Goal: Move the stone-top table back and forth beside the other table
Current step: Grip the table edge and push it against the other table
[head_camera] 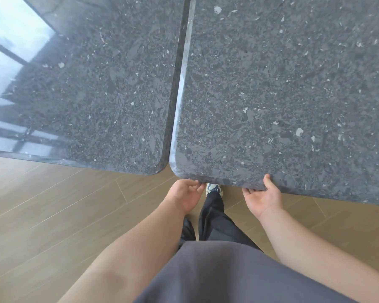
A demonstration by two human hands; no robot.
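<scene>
Stone-top table point(282, 95) parallel beside other table point(92, 88); both hands grip near edge.

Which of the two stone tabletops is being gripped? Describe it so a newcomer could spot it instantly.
Start at the light wooden plank floor, where two dark speckled stone tabletops stand side by side. Take the right-hand dark speckled stone tabletop. Unlike the left-hand tabletop, its near edge has the left hand and right hand on it.
</scene>
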